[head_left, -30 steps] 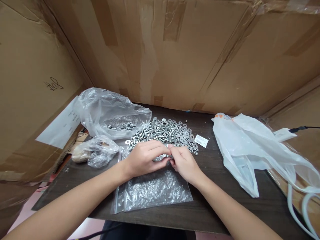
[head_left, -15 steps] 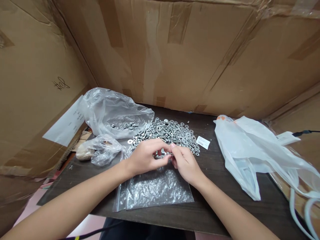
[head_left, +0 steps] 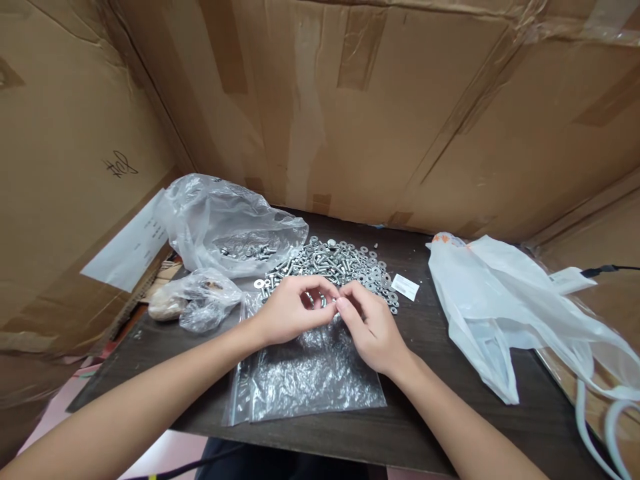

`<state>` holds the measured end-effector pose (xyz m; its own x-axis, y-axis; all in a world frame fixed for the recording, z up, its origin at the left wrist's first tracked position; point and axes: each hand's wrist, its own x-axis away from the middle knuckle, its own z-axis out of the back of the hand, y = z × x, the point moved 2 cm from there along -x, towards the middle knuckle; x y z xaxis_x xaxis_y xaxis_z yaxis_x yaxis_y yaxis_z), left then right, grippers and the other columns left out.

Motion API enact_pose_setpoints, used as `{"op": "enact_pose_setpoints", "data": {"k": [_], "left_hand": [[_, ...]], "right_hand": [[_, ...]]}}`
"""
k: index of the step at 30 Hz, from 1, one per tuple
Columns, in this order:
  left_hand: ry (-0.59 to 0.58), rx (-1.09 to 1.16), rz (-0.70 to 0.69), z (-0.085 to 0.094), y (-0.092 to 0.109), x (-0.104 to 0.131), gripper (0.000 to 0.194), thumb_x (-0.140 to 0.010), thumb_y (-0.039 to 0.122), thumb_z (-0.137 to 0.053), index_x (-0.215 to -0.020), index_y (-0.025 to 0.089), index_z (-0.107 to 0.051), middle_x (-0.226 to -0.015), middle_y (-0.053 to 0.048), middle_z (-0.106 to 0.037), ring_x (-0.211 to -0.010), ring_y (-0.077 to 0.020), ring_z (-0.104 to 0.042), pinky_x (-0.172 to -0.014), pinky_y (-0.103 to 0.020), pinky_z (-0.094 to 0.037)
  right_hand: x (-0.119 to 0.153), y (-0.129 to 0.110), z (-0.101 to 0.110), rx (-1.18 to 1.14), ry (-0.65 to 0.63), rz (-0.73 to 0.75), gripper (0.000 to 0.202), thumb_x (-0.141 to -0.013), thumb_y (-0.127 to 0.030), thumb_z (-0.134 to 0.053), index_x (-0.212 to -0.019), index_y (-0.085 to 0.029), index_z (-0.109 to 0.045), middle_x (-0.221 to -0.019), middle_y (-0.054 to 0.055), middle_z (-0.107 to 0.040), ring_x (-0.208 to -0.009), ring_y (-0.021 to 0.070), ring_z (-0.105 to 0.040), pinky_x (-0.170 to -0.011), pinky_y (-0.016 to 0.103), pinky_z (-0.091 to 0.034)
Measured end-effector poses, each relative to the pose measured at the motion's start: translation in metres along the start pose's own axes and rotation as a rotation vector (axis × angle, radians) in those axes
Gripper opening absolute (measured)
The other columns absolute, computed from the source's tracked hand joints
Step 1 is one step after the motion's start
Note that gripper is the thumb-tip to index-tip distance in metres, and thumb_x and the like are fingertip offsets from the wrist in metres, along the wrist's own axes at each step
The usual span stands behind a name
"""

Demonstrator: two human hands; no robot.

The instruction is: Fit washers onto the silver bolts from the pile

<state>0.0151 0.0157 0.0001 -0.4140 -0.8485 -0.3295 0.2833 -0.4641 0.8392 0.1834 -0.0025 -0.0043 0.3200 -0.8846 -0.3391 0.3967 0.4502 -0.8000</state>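
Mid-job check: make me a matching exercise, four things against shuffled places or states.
1. Small white rectangular label
2. Flat clear plastic zip bag
3. White plastic carrier bag with orange marks
4. Bare left hand and bare right hand

A. At the right side of the dark brown tabletop
B. Fingertips close together
C. Close beside the right edge of the silvery pile of bolts and washers
D. Near the tabletop's front edge

Pairs: 1-C, 2-D, 3-A, 4-B
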Motion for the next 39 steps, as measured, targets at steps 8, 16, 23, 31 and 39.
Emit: {"op": "enact_pose_setpoints", "data": {"k": [8,16,23,31,39], "left_hand": [[0.049,-0.441,-0.567,-0.001,0.003,0.007,0.013,-0.093,0.015,-0.059,-0.100,0.016,-0.070,-0.093,-0.006,-0.076,-0.083,-0.0171,-0.070,-0.073,-0.029,-0.058],[0.016,-0.083,-0.030,0.001,-0.004,0.000,0.008,-0.081,0.016,-0.066,-0.087,0.017,-0.071,-0.063,0.004,-0.062,-0.052,-0.0097,-0.053,-0.052,-0.021,-0.045],[0.047,-0.403,-0.517,0.002,0.001,0.005,0.010,-0.090,0.015,-0.063,-0.098,0.015,-0.069,-0.087,-0.004,-0.074,-0.072,-0.0148,-0.067,-0.066,-0.026,-0.055],[0.006,-0.460,-0.538,0.005,0.002,0.004,0.010,-0.093,0.016,-0.061,-0.099,0.016,-0.069,-0.089,-0.004,-0.074,-0.072,-0.0150,-0.069,-0.063,-0.026,-0.055],[0.072,-0.172,-0.225,0.005,0.000,0.002,0.010,-0.085,0.012,-0.065,-0.093,0.017,-0.069,-0.079,0.001,-0.068,-0.057,-0.0086,-0.058,-0.056,-0.021,-0.050]], "right_hand": [[0.001,0.018,-0.012,-0.237,-0.222,-0.467,0.070,-0.103,-0.061,-0.028,-0.049,-0.021,-0.044,-0.041,-0.001,-0.040,-0.041,0.0127,-0.039,-0.051,0.029,-0.033],[-0.001,0.003,0.000,-0.017,-0.059,-0.040,0.028,-0.104,-0.038,-0.042,-0.088,-0.019,-0.057,-0.073,0.001,-0.058,-0.065,0.0160,-0.051,-0.062,0.027,-0.038],[0.000,0.015,-0.009,-0.259,-0.116,-0.339,0.056,-0.104,-0.052,-0.035,-0.059,-0.020,-0.046,-0.050,-0.002,-0.045,-0.047,0.0127,-0.042,-0.051,0.027,-0.033],[-0.002,0.015,-0.008,-0.202,-0.131,-0.388,0.058,-0.104,-0.050,-0.034,-0.058,-0.019,-0.051,-0.049,0.000,-0.049,-0.045,0.0126,-0.044,-0.051,0.027,-0.034],[0.000,0.005,-0.004,-0.101,-0.034,-0.089,0.040,-0.103,-0.042,-0.042,-0.071,-0.019,-0.052,-0.061,-0.001,-0.050,-0.055,0.0132,-0.045,-0.056,0.027,-0.033]]}}
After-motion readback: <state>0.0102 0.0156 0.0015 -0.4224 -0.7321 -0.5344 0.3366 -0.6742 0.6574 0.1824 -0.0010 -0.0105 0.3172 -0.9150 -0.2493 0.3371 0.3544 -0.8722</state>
